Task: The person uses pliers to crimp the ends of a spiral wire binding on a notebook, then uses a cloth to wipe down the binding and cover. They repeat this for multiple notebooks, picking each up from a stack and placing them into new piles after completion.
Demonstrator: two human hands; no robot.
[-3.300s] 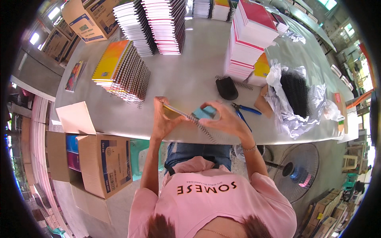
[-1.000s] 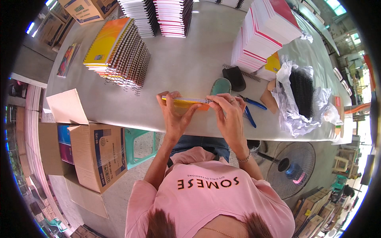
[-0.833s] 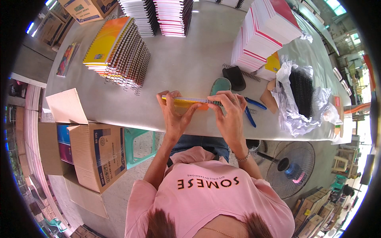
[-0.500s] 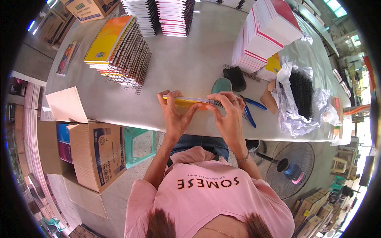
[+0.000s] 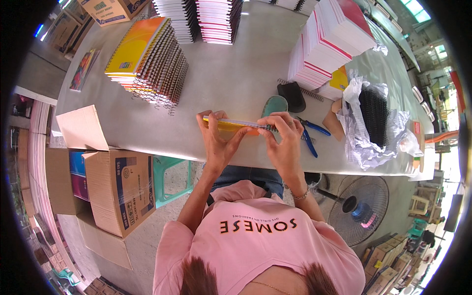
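Note:
A yellow-and-orange notebook (image 5: 231, 125) is held edge-up above the near side of the table, its white page edges facing up. My left hand (image 5: 216, 140) is closed on its left end, thumb underneath and fingers over the top. At the right end, my right hand (image 5: 282, 135) pinches the corner where a dark spiral wire coil (image 5: 269, 128) shows. How far the coil runs through the holes is hidden by the fingers. Just beyond my right hand lie a green oval pad (image 5: 275, 106) and a black curved object (image 5: 292, 97). Blue-handled pliers (image 5: 310, 135) rest beside that hand.
Spiral-bound yellow notebooks (image 5: 147, 64) are stacked at left. Unbound page blocks (image 5: 319, 49) stand at right, near black coils (image 5: 373, 118) in crumpled paper. More notebook stacks (image 5: 216, 22) are at the back. An opened carton (image 5: 123, 191) and a fan (image 5: 359, 209) flank me below the table.
Both hands keep the same grip on the notebook. The right fingers have shifted only slightly at the coil end; nothing else has visibly moved.

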